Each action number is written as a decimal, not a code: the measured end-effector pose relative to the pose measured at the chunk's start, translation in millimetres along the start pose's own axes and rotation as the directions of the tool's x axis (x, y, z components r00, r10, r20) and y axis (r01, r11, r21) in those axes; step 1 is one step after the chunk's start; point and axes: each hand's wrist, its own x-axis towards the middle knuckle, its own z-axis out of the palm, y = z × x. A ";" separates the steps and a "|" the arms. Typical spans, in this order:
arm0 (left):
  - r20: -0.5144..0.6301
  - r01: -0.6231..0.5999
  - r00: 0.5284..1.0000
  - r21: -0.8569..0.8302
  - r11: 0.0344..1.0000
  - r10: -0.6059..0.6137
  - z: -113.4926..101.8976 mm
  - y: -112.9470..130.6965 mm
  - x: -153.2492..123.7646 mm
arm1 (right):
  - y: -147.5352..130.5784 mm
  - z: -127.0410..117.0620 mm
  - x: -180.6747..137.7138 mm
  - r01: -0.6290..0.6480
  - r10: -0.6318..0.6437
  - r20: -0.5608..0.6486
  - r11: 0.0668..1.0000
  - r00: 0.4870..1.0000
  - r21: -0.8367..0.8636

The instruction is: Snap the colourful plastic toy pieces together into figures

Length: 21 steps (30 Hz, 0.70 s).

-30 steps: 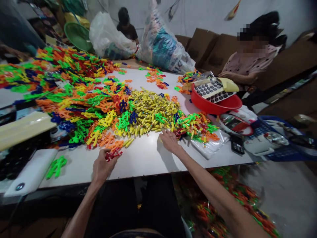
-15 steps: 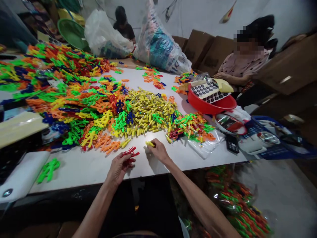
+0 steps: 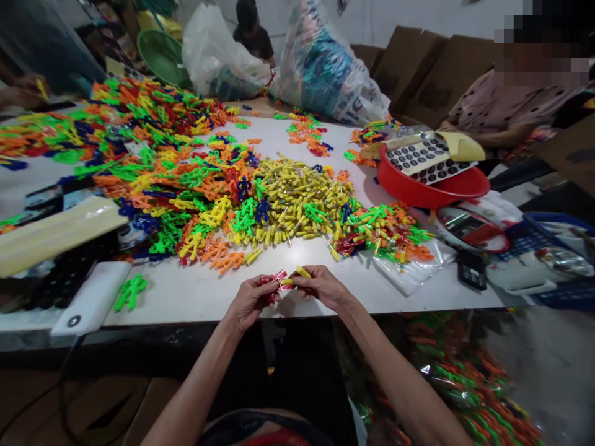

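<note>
My left hand [image 3: 251, 301] is closed on a small red plastic figure [image 3: 277, 279] just above the near edge of the white table [image 3: 195, 297]. My right hand [image 3: 323, 287] pinches a short yellow tube [image 3: 302, 272] and holds it against the red figure. The two hands meet at the middle of the table's front. Just beyond them lies a heap of yellow tubes [image 3: 292, 198], with a large spread of orange, green, yellow and blue plastic figures [image 3: 153, 161] to the left.
A red basin [image 3: 432, 189] with black-dotted sheets stands at the right, near a blue tray [image 3: 548, 248] and a calculator [image 3: 471, 269]. Two other people sit at the far side by big plastic bags [image 3: 325, 68]. A green figure [image 3: 130, 291] lies by a white device [image 3: 90, 300].
My right hand came back from the yellow heap with a tube. My left hand lifted the red figure and moved right. Both hands now meet at the table's front edge.
</note>
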 end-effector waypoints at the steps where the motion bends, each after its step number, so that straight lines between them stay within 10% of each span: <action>1: 0.016 0.005 1.000 0.017 1.000 -0.005 -0.4 0.0 -0.4 | 0.8 -0.5 -0.6 -0.007 0.007 0.016 1.000 1.000 0.009; 16: 0.130 -0.111 0.989 0.316 0.942 0.073 0.2 2.4 9.1 | 4.6 -11.6 -7.9 0.141 -0.252 -0.271 0.917 0.929 -0.372; 19: 0.015 -0.288 0.941 0.561 0.776 0.339 -15.5 16.7 12.0 | -17.4 -55.6 -9.0 0.224 -0.416 -0.429 0.875 0.801 -0.429; 21: -0.059 -0.243 0.828 0.859 0.451 0.558 -33.6 30.6 14.2 | -41.4 -89.8 -10.0 0.192 -0.623 -0.519 0.728 0.585 -0.658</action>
